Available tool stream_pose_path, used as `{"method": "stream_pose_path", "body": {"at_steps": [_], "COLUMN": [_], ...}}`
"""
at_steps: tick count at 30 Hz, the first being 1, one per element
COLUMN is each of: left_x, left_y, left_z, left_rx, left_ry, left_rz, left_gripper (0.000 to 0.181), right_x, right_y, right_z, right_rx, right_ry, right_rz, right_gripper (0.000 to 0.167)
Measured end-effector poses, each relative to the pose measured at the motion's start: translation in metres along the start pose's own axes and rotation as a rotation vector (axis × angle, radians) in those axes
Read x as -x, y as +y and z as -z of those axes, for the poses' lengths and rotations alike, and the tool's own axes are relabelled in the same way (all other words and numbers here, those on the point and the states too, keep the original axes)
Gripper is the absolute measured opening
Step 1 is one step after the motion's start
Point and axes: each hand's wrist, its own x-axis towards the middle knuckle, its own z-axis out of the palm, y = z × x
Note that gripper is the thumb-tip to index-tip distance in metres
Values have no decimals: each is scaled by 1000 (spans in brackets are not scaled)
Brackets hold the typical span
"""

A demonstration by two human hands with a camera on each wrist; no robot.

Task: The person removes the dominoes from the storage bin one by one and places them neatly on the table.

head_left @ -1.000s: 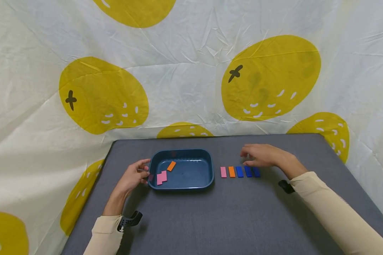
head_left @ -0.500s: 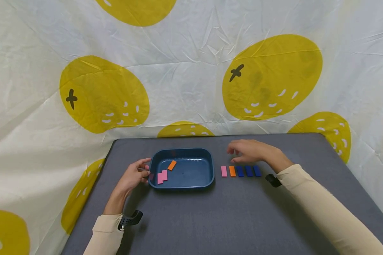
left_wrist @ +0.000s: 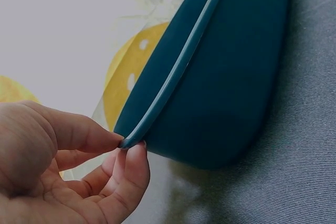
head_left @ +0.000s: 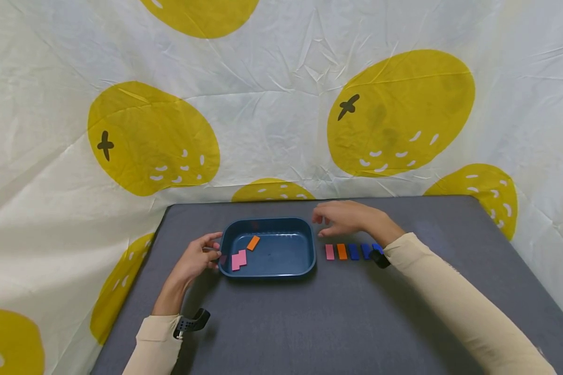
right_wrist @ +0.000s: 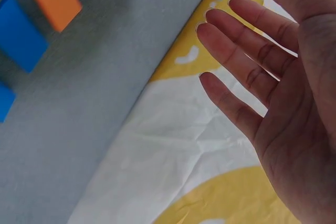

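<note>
My left hand (head_left: 194, 260) pinches the left rim of the blue tray (head_left: 267, 276); in the left wrist view the thumb and fingers of that hand (left_wrist: 79, 166) meet on the rim. Inside the tray lie two pink blocks (head_left: 235, 262), touching, and an orange block (head_left: 253, 242). Just off the tray's right back corner hovers my right hand (head_left: 347, 216), empty, its fingers loosely extended in the right wrist view (right_wrist: 268, 72). Right of the tray, a row holds a pink block (head_left: 330, 252), an orange block (head_left: 342, 251) and several blue blocks (head_left: 353, 252).
The grey table (head_left: 281, 323) reaches back to a white cloth with yellow shapes (head_left: 272, 130). Dark bands sit on both wrists, and the right one (head_left: 380, 259) overlaps the right end of the blue blocks in the head view.
My right hand has moved left, from above the blue blocks to beside the tray's right back corner. My left hand stays on the rim.
</note>
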Motion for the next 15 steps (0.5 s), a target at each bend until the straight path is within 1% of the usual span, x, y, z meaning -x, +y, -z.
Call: {"method": "stream_pose_path", "body": {"at_steps": [6,9,12,15], "left_x": [0,0,0,0], "left_y": [0,-1,-1,-1], "left_z": [0,0,0,0], "left_rx": [-5,-9,-8,-1], "left_ry": [4,6,7,5], "left_rz": [0,-7,-10,-9], "left_gripper": [55,55,54,54], "right_x": [-19,-30,-41,-51], "right_y": [-15,-20,-25,-29], "right_z": [0,-2,-4,-5], "right_rx": [49,78,85,92], "right_ry": [-21,-28,-34,-54], "right_rz": [2,20,42,47], "right_gripper": [33,35,36,39]}}
